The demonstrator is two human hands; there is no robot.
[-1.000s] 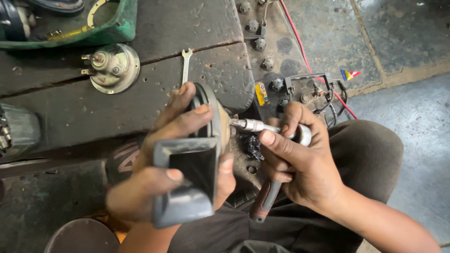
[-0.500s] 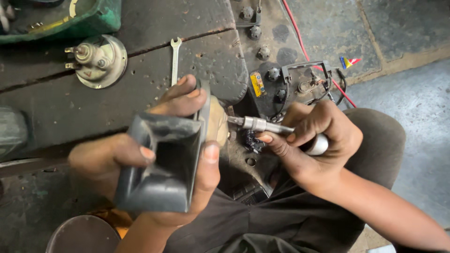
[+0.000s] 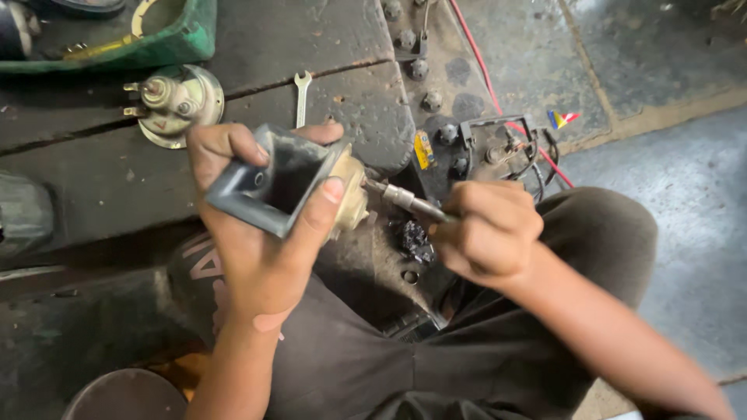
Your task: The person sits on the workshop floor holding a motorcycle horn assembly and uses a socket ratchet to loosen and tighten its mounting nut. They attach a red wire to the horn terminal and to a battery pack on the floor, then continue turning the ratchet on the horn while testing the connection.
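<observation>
My left hand [image 3: 257, 241] grips a dark grey horn-shaped part [image 3: 268, 183] with a rectangular open mouth and a beige round body [image 3: 354, 194] at its far end. My right hand [image 3: 486, 229] is closed around a screwdriver [image 3: 405, 198], whose metal shaft points left into the beige body. Both hands are held above my lap, over dark trousers. The screwdriver's handle is hidden inside my fist.
A round metal part with terminals [image 3: 173, 103] and a small spanner [image 3: 301, 93] lie on the dark wooden boards. A green tray [image 3: 167, 47] sits at the top left. A black battery with wires [image 3: 498, 148] and a red cable [image 3: 482, 62] are beyond my right hand.
My left hand has turned the horn-shaped part so its mouth faces up and left. My right hand has closed into a fist over the screwdriver and pushed its tip into the beige body.
</observation>
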